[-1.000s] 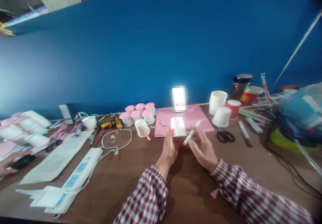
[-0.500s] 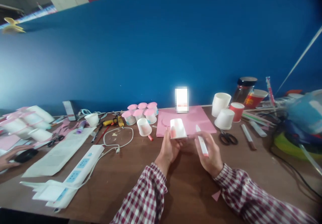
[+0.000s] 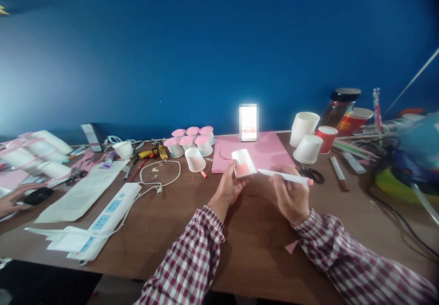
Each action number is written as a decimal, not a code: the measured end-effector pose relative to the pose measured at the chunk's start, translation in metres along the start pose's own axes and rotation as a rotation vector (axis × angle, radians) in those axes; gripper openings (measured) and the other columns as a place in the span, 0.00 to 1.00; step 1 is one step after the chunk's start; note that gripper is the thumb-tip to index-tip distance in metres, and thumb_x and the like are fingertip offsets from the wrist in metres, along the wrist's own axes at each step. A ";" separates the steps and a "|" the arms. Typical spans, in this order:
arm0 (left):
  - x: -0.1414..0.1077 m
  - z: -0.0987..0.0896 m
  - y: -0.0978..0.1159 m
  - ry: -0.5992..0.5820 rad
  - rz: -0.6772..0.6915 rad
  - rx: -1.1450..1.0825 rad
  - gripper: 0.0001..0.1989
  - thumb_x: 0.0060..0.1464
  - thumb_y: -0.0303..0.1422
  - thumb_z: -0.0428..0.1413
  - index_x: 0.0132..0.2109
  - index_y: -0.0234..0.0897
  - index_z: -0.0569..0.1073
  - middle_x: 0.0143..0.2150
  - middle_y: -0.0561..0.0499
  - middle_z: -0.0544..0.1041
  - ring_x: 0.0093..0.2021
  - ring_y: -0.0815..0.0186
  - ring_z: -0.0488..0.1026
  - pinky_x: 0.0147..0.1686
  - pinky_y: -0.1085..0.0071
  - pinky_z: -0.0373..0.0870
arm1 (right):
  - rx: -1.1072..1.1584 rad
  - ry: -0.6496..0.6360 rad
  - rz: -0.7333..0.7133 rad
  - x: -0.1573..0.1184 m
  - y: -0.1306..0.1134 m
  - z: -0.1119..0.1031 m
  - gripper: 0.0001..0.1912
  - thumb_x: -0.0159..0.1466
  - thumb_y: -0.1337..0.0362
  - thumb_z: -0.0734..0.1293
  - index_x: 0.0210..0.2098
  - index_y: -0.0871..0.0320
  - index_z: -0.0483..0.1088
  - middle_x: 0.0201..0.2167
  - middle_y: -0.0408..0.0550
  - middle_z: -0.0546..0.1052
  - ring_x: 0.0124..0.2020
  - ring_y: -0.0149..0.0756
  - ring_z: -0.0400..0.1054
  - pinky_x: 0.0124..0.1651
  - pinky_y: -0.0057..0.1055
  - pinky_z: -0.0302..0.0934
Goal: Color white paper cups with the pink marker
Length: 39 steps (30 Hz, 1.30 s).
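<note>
My left hand (image 3: 230,187) holds a small white paper cup (image 3: 243,163) with a pinkish-red patch on its side. In my right hand (image 3: 291,196) is a white marker (image 3: 286,176) with a pinkish-red end, its tip pointing left, close to the cup's lower edge. Behind both hands a pink sheet (image 3: 267,147) lies on the table. Left of it stand several cups with pink round tops (image 3: 187,141), and in front of these a plain white cup (image 3: 195,159).
White cups (image 3: 307,149), a red cup (image 3: 326,139), black scissors (image 3: 314,174) and a dark-lidded jar (image 3: 338,106) are on the right. To the left lie a power strip (image 3: 108,218), a paper sheet (image 3: 84,190) and another person's hand (image 3: 13,198).
The marker has swung from steep to nearly level, with its tip now near the cup. My left hand has tilted the cup, and more red shows on it. The view has dipped.
</note>
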<state>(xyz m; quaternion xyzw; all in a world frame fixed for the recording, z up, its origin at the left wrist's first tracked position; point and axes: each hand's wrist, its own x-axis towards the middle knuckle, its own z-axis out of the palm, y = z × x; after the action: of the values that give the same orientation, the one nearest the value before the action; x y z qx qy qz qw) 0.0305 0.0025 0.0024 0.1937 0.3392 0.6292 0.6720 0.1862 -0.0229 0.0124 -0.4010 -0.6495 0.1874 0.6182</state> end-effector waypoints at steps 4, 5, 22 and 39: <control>-0.003 0.002 0.002 -0.040 -0.033 -0.023 0.17 0.58 0.44 0.52 0.42 0.32 0.72 0.34 0.46 0.77 0.32 0.64 0.75 0.38 0.63 0.75 | 0.075 -0.037 0.026 -0.005 0.003 0.002 0.07 0.66 0.63 0.62 0.39 0.57 0.70 0.28 0.46 0.73 0.28 0.33 0.70 0.31 0.28 0.66; -0.003 0.003 0.002 -0.047 -0.037 -0.026 0.18 0.58 0.45 0.53 0.42 0.32 0.72 0.33 0.46 0.77 0.32 0.64 0.75 0.38 0.63 0.75 | 0.092 -0.044 0.033 -0.006 0.003 0.002 0.07 0.66 0.63 0.62 0.40 0.57 0.70 0.29 0.46 0.74 0.28 0.32 0.70 0.31 0.28 0.66; -0.004 0.002 -0.005 -0.118 -0.015 0.042 0.19 0.58 0.46 0.53 0.41 0.31 0.73 0.32 0.49 0.76 0.30 0.67 0.73 0.37 0.70 0.73 | -0.058 -0.201 -0.036 -0.004 -0.006 0.000 0.10 0.68 0.61 0.58 0.36 0.56 0.69 0.26 0.45 0.74 0.27 0.33 0.70 0.31 0.28 0.65; -0.002 0.000 -0.007 -0.152 -0.010 0.076 0.19 0.58 0.45 0.53 0.41 0.30 0.73 0.33 0.48 0.75 0.30 0.69 0.71 0.33 0.74 0.68 | -0.094 -0.216 -0.071 -0.003 -0.005 -0.001 0.09 0.68 0.62 0.58 0.38 0.56 0.69 0.28 0.45 0.75 0.27 0.32 0.71 0.32 0.27 0.65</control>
<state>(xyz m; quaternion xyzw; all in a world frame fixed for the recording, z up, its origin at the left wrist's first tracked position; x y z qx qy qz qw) 0.0356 0.0000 -0.0022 0.2642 0.3119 0.5960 0.6912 0.1854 -0.0291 0.0143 -0.3839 -0.7341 0.1769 0.5315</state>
